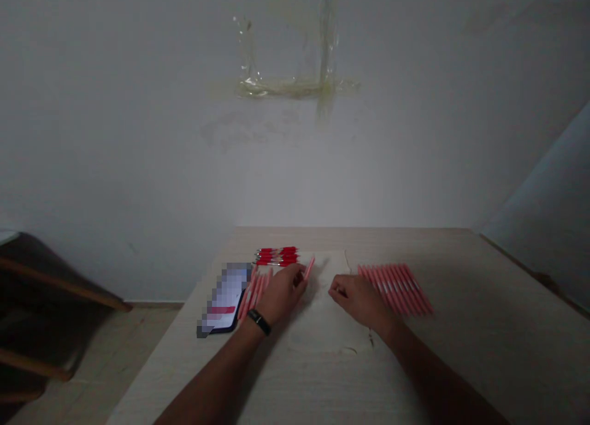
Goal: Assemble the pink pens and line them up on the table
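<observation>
My left hand (282, 294), with a dark band at the wrist, pinches a pink pen (310, 269) that tilts up and to the right. Beside that hand, partly hidden by it, lie several pink pens (251, 296). My right hand (354, 297) is closed with its fingertips curled together over the middle of the table; whatever they may hold is too small or hidden to make out. Just right of it, a neat row of pink pens (399, 288) lies side by side, its lower left part behind the hand. Several red pens (277, 256) are stacked at the back.
A phone (225, 299) with a lit, pixelated screen lies on the left of the pale table (313, 388). A pale sheet (318, 339) lies under my hands. A thin curved strip (350, 350) is near its front edge. The wall (295, 179) rises behind; wooden furniture (41, 289) stands left.
</observation>
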A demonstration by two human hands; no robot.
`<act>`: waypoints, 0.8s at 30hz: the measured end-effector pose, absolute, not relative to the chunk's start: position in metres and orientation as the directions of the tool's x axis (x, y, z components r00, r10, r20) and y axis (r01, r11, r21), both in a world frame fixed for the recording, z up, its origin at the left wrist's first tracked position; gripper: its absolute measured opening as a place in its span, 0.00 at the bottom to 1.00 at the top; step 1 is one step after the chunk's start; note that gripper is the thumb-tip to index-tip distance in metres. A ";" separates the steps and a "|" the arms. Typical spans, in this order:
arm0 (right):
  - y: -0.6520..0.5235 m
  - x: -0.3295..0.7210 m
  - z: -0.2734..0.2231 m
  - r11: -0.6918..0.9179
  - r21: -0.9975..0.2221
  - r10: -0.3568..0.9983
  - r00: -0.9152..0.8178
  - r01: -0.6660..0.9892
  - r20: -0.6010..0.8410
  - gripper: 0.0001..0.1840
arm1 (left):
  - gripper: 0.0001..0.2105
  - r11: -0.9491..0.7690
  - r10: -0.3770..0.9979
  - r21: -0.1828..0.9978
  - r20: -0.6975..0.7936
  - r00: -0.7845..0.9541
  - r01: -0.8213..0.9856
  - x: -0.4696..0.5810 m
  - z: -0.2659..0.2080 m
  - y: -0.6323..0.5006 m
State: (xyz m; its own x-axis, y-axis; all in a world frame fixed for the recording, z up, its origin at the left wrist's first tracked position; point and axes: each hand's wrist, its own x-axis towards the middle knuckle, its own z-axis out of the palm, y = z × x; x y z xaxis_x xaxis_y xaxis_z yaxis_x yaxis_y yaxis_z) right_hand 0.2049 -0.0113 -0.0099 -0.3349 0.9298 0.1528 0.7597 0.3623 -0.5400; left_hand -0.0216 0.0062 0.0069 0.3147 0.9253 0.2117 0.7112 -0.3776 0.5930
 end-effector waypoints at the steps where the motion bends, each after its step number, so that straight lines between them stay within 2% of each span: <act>1: -0.012 0.203 -0.010 0.371 -0.562 0.925 -0.349 0.739 0.152 0.06 | 0.04 -0.395 0.916 0.665 0.235 0.324 0.634 -0.020 0.007 0.006; 5: -0.017 0.196 -0.007 0.433 -0.621 0.891 -0.413 0.653 0.188 0.06 | 0.08 -0.422 0.886 0.873 0.341 0.315 0.245 -0.013 0.006 0.007; 7: -0.018 0.195 -0.006 0.453 -0.625 0.881 -0.425 0.637 0.205 0.06 | 0.10 -0.421 0.876 0.902 0.375 0.303 0.099 -0.012 0.004 0.009; 9: -0.015 0.198 -0.006 0.450 -0.631 0.883 -0.418 0.632 0.211 0.08 | 0.11 -0.417 0.875 0.908 0.388 0.289 0.041 -0.013 0.002 0.012; 12: -0.009 0.206 -0.005 0.434 -0.650 0.894 -0.388 0.624 0.224 0.10 | 0.12 -0.389 0.899 0.918 0.359 0.250 0.081 -0.019 0.003 0.014; 15: -0.003 0.215 -0.003 0.418 -0.657 0.906 -0.347 0.628 0.244 0.11 | 0.12 -0.369 0.921 0.903 0.323 0.218 0.219 -0.024 0.008 0.014; 20: -0.002 0.219 0.002 0.417 -0.645 0.907 -0.335 0.640 0.253 0.12 | 0.10 -0.492 0.869 0.694 0.361 0.338 0.525 -0.022 0.011 0.007; 24: -0.006 0.214 0.002 0.478 -0.634 0.872 -0.416 0.609 0.258 0.12 | 0.10 -0.541 0.834 0.585 0.284 0.472 0.604 -0.014 0.005 0.002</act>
